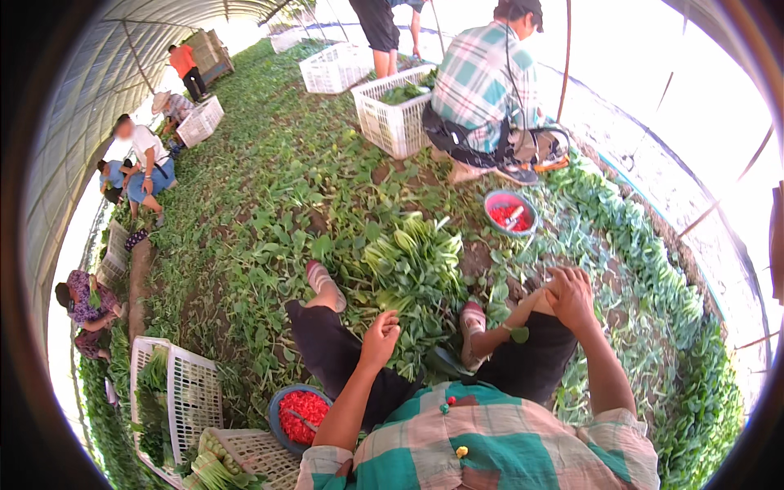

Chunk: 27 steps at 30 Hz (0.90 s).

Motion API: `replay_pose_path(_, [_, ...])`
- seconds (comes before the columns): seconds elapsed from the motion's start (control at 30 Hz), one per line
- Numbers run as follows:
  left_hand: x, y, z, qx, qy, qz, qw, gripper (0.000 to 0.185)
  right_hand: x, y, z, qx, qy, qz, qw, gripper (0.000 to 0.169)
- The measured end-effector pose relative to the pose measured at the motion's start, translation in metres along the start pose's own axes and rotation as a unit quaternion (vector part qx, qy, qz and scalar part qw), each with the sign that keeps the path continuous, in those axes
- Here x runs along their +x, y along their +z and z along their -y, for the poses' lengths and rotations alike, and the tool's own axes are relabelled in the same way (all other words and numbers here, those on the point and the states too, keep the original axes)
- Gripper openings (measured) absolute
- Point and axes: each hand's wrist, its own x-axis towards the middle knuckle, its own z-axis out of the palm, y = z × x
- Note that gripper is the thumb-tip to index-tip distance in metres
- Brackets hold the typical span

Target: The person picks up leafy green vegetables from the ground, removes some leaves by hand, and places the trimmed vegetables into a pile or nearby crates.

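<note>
My left hand (381,340) is raised over my left thigh beside the greens, its fingers curled; nothing shows in it. On my bent right knee rests my right hand (571,296), fingers slightly bent, holding nothing visible. A heap of cut leafy greens (416,263) lies on the ground between my feet, stems pointing away from me. Close to my left elbow is a blue basin (277,422) of red rubber bands or ties (300,411), with a thin tool lying on them. Beyond my right knee sits another basin (531,231) with red pieces and a pale-handled tool.
White plastic crates (196,392) holding greens stand at lower left. Ahead, a person in a plaid shirt (484,79) sits beside a crate (398,131). Other people work along the left side. Plants (692,380) line the right edge, near the greenhouse frame.
</note>
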Motion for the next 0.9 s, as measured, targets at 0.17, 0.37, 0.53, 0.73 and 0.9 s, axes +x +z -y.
replay_pose_path(0.17, [-0.027,0.046,0.05,0.185,-0.031,0.153,0.97,0.038,-0.009,-0.008,0.017,-0.012,-0.042,-0.038,0.998,0.045])
replay_pose_path(0.37, [-0.024,0.044,0.046,0.139,-0.068,0.156,0.976,0.038,-0.021,-0.007,0.027,-0.007,-0.014,-0.058,0.998,0.054])
replay_pose_path(0.53, [0.001,0.039,0.016,0.121,-0.077,0.155,0.977,0.036,0.0,0.0,0.044,0.153,0.001,-0.047,0.987,0.049])
replay_pose_path(0.73, [0.109,0.063,0.003,0.084,-0.055,0.126,0.987,0.039,0.054,0.066,0.103,0.34,-0.041,0.064,0.937,0.049])
replay_pose_path(0.9, [0.186,0.047,0.048,0.15,-0.073,-0.012,0.986,0.04,0.037,0.189,0.116,0.475,0.09,0.27,0.832,0.058])
